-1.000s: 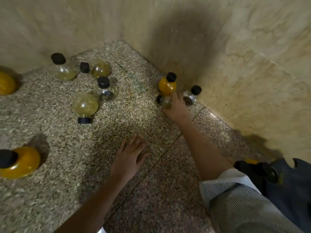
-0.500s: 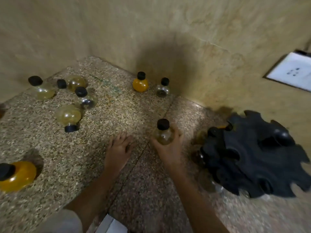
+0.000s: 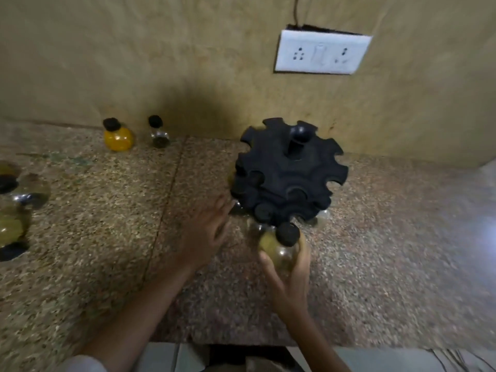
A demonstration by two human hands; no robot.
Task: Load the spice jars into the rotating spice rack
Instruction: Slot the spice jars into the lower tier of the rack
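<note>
Rack, 1: jars inside mostly hidden under its black top. Jar cluster far left of left grip: blurred, cut off, uncountable. Right grip: wrapped round 1 capped jar, just before rack. Left grip: fingers straight, empty. Beyond, 2 upright: orange jar, clear jar

The speckled brown granite countertop is crossed front to back by a straight seam. Left of the seam, at the back edge, stands a round glass jar of orange powder with a black cap. Just beside it stands a smaller clear glass jar with dark contents and a black cap. Right of the seam stands the black plastic notched spice rack. A blurred cluster of black-capped glass jars occupies the left edge.
</note>
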